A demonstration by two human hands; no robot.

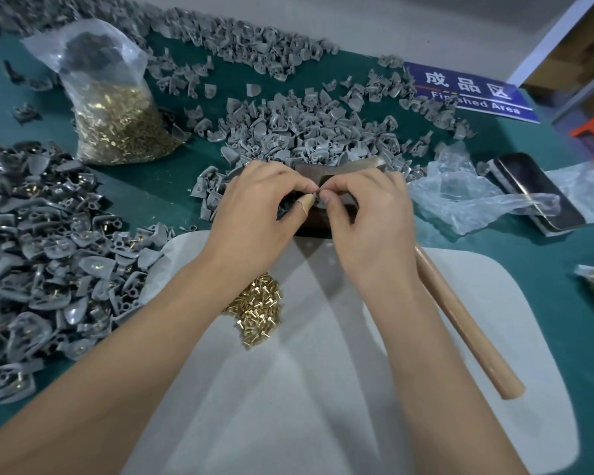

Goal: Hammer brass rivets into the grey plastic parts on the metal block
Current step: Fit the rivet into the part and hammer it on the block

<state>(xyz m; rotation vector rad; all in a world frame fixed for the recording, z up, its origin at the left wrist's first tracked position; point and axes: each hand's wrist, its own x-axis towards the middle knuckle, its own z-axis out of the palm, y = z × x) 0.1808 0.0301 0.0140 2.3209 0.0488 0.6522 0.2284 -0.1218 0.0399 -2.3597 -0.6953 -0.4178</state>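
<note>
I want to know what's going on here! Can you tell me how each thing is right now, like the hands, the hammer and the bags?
left hand: pinching a small part over the metal block
right hand: pinching there too
metal block: mostly hidden by hands
hammer: lying on the white sheet, unheld
loose brass rivets: heaped on the sheet
rivet bag: standing, open-topped
phone: lying flat, screen dark

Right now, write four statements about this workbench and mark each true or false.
1. Both hands, left hand and right hand, work together over the metal block. True.
2. The hammer is gripped in the right hand. False: it lies on the table, handle beside the right forearm.
3. Loose brass rivets lie on the white sheet. True.
4. The blue sign sits at the left edge. False: it is at the far right.
</note>
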